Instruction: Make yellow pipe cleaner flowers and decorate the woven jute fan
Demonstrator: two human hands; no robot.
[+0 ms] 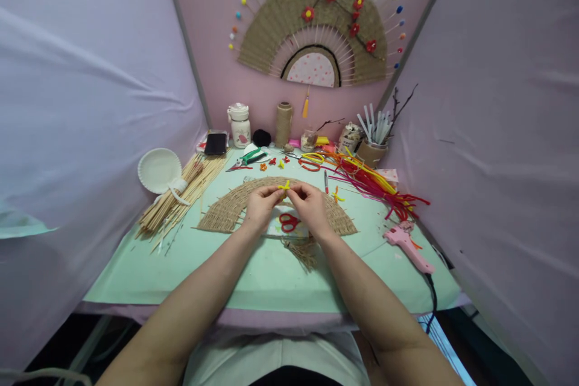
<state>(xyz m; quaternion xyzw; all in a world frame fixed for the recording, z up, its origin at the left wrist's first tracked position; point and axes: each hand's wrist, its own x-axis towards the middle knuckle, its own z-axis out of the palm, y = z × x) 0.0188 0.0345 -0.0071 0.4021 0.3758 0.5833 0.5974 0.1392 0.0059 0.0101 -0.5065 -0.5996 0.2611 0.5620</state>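
Observation:
Between my two hands is a small yellow pipe-cleaner flower [284, 186], pinched by the fingertips above the table. My left hand [262, 206] grips its left side and my right hand [309, 200] its right side, both closed. Beneath them lies a woven twine fan [221, 212] with thin sticks poking out at its edges. Red-handled scissors [288, 222] rest on the pale patterned centre of the fan, just below my hands. A twine tassel [302, 255] hangs toward me from there. An orange and yellow pipe-cleaner piece [337, 195] lies right of my right hand.
Bamboo sticks [181, 196] are bundled at left beside a white paper plate [159, 170]. Pliers [251, 157] and small finished flowers [272, 161] lie behind the fan. Loose pipe cleaners [375, 184] and a pink glue gun [409, 246] with a cord occupy the right. A decorated fan [262, 36] hangs behind.

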